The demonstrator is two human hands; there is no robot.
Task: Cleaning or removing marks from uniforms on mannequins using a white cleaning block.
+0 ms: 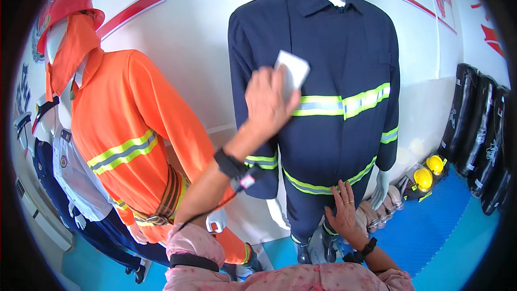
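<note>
Before me stands a mannequin in a navy firefighter-style jacket [315, 141] with yellow-and-silver reflective bands. My left hand [268, 99], wearing a black wrist strap, holds a white flat object [294, 68] at the jacket's chest, above the chest band; the object is slightly blurred, and its exact kind cannot be told. The fingers of my right hand [344, 210] are spread over the jacket's lower hem, near the reflective hem band [311, 188]. A ring is on one finger, and a black strap is on that wrist. Nothing is seen held in this hand.
At left stands a mannequin in an orange suit [121, 109] with a red helmet [72, 6]; uniformed mannequins [76, 169] are beyond it. Yellow helmets [424, 178] and pale bundled items [385, 206] lie along the wall. Long black bags [478, 129] lean at the right beside a blue mat [420, 226].
</note>
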